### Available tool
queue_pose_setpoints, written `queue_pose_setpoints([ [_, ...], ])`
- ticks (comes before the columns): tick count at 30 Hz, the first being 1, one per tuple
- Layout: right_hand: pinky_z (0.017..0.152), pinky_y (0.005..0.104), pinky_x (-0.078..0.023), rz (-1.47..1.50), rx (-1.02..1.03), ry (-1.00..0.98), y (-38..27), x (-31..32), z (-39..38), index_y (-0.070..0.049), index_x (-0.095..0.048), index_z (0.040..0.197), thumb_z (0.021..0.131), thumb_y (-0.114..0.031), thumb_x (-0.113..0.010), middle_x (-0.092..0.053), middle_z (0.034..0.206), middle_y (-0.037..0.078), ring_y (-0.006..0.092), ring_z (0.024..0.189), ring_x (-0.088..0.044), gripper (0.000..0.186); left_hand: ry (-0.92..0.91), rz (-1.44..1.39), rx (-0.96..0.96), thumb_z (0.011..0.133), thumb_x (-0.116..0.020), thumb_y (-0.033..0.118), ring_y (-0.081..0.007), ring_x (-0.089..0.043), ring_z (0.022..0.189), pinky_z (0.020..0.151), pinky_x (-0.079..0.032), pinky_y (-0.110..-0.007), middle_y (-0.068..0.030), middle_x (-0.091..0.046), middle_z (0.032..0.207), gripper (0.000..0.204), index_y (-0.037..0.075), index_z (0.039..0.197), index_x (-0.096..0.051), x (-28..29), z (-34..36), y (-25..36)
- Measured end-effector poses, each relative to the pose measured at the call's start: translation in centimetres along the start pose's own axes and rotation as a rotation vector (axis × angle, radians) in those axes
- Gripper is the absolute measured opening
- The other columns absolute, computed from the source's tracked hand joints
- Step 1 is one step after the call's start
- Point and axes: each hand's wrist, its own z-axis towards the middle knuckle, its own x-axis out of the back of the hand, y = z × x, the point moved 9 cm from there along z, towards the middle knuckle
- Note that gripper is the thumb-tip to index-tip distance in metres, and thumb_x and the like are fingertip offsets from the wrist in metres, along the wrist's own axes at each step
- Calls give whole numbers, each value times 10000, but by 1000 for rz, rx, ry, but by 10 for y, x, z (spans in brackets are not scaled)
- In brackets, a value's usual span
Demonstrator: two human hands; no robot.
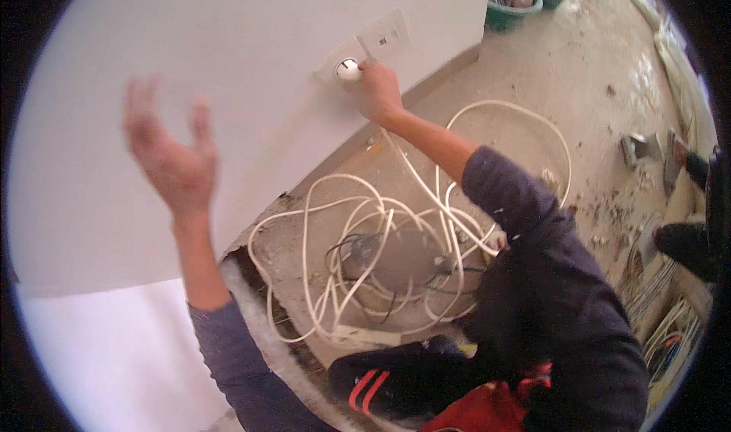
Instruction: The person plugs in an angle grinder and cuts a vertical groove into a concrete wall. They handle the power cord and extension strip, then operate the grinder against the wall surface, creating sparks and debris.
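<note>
My right hand [380, 91] reaches to the wall, its fingers closed around the edge of a round white plug [348, 68] at a socket plate [329, 60]. Beside this plate is a second white wall plate [383, 37] with a small dark opening. A white cable [415, 174] comes out from below my right hand and runs down to a loose tangle of the same cable [312, 253] on the floor. My left hand [173, 158] is raised in front of the wall, fingers apart and slightly blurred, holding nothing.
Within the cable coils lies a grey roundish object [407, 258]; near my knee is a long white power strip [369, 334]. A green tub [515, 14] stands beyond the wall corner. Another person's dark-clothed legs [683, 251] show at right, near bundled cables [668, 346].
</note>
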Motion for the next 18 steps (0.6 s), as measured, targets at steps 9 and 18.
queue_pose_setpoints([
  [9,729,491,-536,-185,-100,-90,-18,-1,-7,44,-579,927,841,-111,-620,-656,868,261,417,846,-659,182,311,393,-149,854,-508,673,-302,-264,1378,1128,-194,-493,-144,-347,1399,756,165,1396,-365,-28,70,-75],
  [18,705,516,-522,-222,-93,-180,-25,0,1,50,-454,1011,810,-44,-618,-643,791,279,445,822,-650,275,344,362,-118,853,-460,711,-290,-313,1370,1148,-177,-460,-133,-389,1404,752,174,1378,-414,-28,64,-79],
])
